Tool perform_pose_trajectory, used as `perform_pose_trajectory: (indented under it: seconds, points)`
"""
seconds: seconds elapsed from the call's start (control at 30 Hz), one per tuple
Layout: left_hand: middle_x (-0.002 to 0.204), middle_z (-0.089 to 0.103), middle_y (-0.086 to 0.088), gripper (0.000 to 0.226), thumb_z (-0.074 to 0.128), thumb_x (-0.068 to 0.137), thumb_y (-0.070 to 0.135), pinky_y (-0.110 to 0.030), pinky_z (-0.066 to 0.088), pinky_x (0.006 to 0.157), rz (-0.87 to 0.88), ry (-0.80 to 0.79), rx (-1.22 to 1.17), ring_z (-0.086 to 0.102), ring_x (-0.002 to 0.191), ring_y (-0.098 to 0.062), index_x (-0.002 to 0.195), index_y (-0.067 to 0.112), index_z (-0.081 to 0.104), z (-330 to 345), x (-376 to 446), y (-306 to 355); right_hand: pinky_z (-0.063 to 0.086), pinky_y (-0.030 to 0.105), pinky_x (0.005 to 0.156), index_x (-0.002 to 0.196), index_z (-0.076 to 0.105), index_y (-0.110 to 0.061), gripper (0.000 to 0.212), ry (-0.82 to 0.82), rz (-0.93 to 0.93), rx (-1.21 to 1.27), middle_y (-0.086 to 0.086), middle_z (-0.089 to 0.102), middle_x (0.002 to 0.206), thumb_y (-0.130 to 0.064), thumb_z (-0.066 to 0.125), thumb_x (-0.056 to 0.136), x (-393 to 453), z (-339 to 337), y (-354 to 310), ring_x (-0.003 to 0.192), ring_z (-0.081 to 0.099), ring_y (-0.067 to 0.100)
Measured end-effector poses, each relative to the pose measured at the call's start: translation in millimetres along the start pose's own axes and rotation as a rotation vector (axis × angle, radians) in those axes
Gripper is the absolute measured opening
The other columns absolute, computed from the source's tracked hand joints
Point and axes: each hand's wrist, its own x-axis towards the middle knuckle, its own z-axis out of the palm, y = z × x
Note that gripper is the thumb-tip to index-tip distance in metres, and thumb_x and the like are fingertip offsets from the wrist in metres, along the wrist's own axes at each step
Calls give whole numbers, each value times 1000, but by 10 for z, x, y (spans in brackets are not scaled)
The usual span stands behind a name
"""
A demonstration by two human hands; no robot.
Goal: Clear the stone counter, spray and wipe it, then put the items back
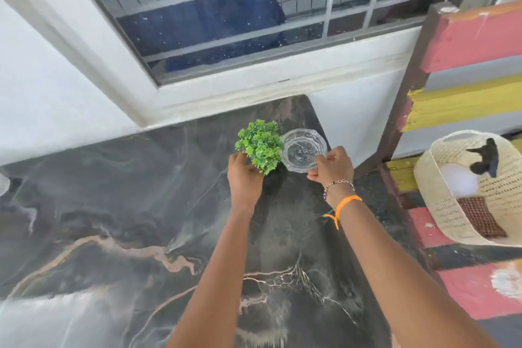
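Observation:
A small green leafy plant [260, 144] stands near the far right corner of the dark marbled stone counter [127, 234]. My left hand [244, 178] is curled around its base, which the hand and leaves hide. Right beside it sits a clear glass dish [302, 151]. My right hand [332, 168] pinches the dish's near rim with thumb and fingers. The plant's leaves touch the dish's left edge.
A white wall and a barred window [226, 8] run along the counter's far side. Right of the counter stands a painted wooden bench [466, 45] holding a woven basket [452, 206] with a dark object inside. A pale object [3, 183] shows at the left edge.

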Motion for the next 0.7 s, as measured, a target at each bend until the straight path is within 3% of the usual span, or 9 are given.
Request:
perform_pose_trajectory:
  seconds: [0.13,0.23,0.33,0.43,0.57,0.7]
  points:
    - [107,49,-2,32,54,80,-9,-8,45,64,13,-18,25,55,69,-5,106,8,60,-24,382,-16,59,40,55,72,38,-14,22,58,19,3,31,60,103,-4,53,85,270,278,-88,45,60,19]
    - [116,51,-6,36,53,80,-9,-28,52,78,-16,-19,38,62,86,-22,113,6,57,-2,633,-44,58,34,46,70,36,-17,26,98,13,-10,29,57,110,-6,55,85,466,409,-118,44,60,20]
    - [124,51,-5,47,52,81,-10,-37,56,80,-21,-21,34,63,91,-24,125,7,53,15,811,-5,58,34,48,71,35,-17,27,93,27,8,29,55,113,-5,54,86,581,516,-165,45,61,20]
    - [124,54,-7,49,50,82,-11,-31,54,81,13,-9,51,65,90,-26,127,8,52,50,949,41,58,31,48,88,45,-8,13,72,47,61,27,56,112,1,53,85,652,612,-233,50,63,22]
    - [126,58,-11,47,51,84,-8,-10,45,72,3,5,61,63,85,-18,128,5,52,83,1091,103,58,29,48,111,48,-7,28,49,23,96,24,57,112,3,54,86,741,689,-310,49,63,21]
    - [118,65,-13,45,52,83,-8,-15,46,78,17,19,67,64,92,-18,126,6,56,107,1158,126,57,28,49,112,49,-8,28,43,38,88,25,60,109,3,56,87,773,711,-363,50,62,19]
